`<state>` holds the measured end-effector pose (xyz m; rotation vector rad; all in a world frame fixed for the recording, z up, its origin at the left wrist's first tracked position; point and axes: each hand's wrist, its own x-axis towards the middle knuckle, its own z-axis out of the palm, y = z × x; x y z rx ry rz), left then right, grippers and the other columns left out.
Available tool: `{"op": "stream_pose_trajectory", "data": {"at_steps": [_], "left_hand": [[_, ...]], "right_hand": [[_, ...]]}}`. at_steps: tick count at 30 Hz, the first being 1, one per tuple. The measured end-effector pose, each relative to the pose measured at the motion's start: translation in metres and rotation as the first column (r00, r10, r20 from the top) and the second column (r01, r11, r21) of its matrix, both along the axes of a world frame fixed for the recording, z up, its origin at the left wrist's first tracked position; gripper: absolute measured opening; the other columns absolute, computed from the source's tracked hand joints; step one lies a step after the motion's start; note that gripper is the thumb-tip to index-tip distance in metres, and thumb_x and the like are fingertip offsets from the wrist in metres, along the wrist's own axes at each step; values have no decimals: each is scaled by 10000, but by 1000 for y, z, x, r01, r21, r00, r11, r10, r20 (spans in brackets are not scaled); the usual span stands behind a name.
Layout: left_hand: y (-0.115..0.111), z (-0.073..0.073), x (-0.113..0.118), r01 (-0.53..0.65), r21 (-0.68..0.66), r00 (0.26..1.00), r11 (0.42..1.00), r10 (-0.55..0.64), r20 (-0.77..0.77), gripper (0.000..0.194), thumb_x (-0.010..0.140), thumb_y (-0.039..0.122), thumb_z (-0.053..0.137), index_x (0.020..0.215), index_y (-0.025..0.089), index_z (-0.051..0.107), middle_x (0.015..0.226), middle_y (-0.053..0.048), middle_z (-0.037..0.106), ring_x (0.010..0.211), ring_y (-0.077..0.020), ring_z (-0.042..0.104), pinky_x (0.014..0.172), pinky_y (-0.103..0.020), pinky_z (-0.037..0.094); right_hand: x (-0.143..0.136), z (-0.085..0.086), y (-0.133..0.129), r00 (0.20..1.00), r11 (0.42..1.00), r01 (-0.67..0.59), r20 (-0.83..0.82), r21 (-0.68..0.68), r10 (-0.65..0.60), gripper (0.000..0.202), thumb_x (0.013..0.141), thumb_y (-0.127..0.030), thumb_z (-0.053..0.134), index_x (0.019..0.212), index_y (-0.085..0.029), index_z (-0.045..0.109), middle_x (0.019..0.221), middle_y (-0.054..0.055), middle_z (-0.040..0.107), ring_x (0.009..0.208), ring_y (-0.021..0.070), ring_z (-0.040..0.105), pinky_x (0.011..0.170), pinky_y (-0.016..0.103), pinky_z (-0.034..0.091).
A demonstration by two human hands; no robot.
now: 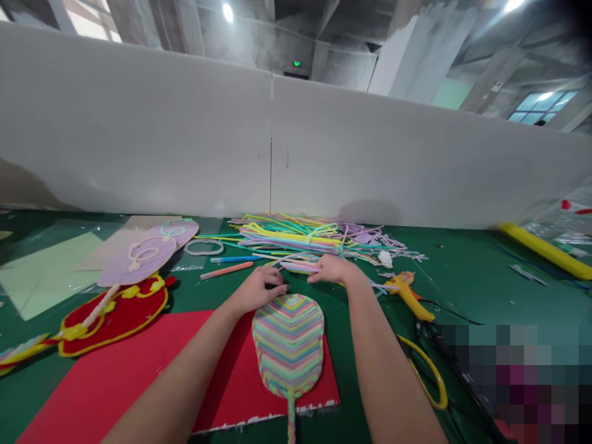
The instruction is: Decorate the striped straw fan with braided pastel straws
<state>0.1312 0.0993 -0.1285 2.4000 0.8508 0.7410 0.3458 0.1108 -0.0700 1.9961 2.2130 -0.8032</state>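
Observation:
My right hand (337,269) is closed around one end of a small bundle of pink and lilac pipe cleaners (298,266), at the front of the pile. My left hand (263,287) is loosely curved just above the fan's top edge, its thumb and fingers apart; whether it touches the bundle's left ends I cannot tell. Below both hands lies a fan (289,345) covered in pastel chevron stripes of pipe cleaner, with a twisted handle (291,413) pointing towards me. Under part of it is a red sheet (222,370) with a ragged white edge.
Loose pipe cleaners (314,231) are heaped against the white partition (370,154). At left lie a lilac fan (152,246) and a red, yellow-edged fan (134,311). A yellow glue gun (409,296) with its cord, and a yellow bar (546,250), are at right. Two markers (226,270) lie near my left hand.

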Motion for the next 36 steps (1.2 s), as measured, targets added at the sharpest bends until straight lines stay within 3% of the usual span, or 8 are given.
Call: {"op": "stream_pose_trajectory", "data": {"at_steps": [3,6,13,19,24,28,33,36], "left_hand": [[-4,1,3,80,-94,997,992,-78,22,319,809,371,494,599,205,667,716,-28,612,733,-135,562,753,-272,433],[-4,1,3,24,-106,999,994,-20,34,301,813,376,483,655,200,668,727,-31,605,722,-137,556,733,-271,437],[-4,-1,5,64,0,995,998,-64,-75,262,806,334,517,1037,266,620,880,-42,584,879,-170,525,784,-275,411],[-7,0,12,59,49,987,997,-50,-155,145,819,275,501,800,225,635,838,-30,583,833,-161,530,741,-252,403],[1,-5,4,-156,107,981,982,166,-96,110,810,230,496,781,206,600,790,-25,596,785,-165,546,710,-266,414],[7,-13,-6,-467,164,878,869,477,-28,170,792,172,469,908,217,586,946,-44,590,829,-189,565,700,-296,433],[11,-17,-8,-462,165,882,871,471,-17,213,781,156,453,934,220,587,965,-44,588,866,-198,567,763,-321,440],[11,-16,-7,-458,150,885,876,466,-14,198,783,162,448,906,214,595,937,-44,587,863,-198,566,769,-324,444]], "right_hand": [[1,-5,1,1000,999,11,-25,-39,-12,117,629,-268,691,724,-204,712,708,12,674,646,150,594,537,210,374],[3,-6,3,998,999,50,-31,-12,-50,125,641,-242,690,759,-202,707,753,20,683,692,150,610,559,198,388],[5,-6,6,985,974,170,-11,150,-170,206,721,-245,610,911,-189,669,873,70,674,761,183,612,588,229,388],[14,-7,9,967,939,253,-51,233,-248,154,717,-242,593,821,-181,689,836,57,681,770,173,616,610,215,395],[19,-3,8,963,934,271,-56,232,-266,136,696,-250,616,764,-168,700,786,57,682,740,176,618,603,216,393],[16,-5,7,975,958,218,-78,187,-207,151,651,-231,669,795,-195,699,736,22,678,715,152,616,592,198,390],[14,-12,7,977,954,209,-84,217,-195,291,600,-155,694,887,-192,661,859,23,673,746,152,610,601,202,388],[16,-12,9,976,945,216,-91,247,-199,201,645,-179,666,846,-173,661,874,42,672,777,162,612,629,208,394]]}}
